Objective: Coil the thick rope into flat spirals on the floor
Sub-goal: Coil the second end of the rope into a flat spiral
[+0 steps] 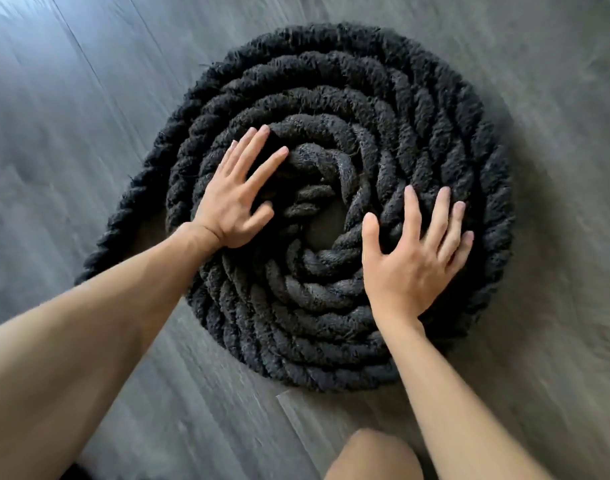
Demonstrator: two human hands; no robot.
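A thick, fuzzy black rope (383, 98) lies on the floor wound into a flat round spiral of several turns, with a small gap of bare floor at its centre. Its outer tail (123, 216) runs off the left side of the coil toward the lower left. My left hand (237, 195) lies flat with fingers spread on the inner turns, left of the centre. My right hand (414, 258) lies flat with fingers spread on the turns right of the centre. Neither hand holds anything.
Grey wood-plank floor (71, 116) surrounds the coil on all sides. My bare knee (369, 455) shows at the bottom edge, just below the coil's near rim.
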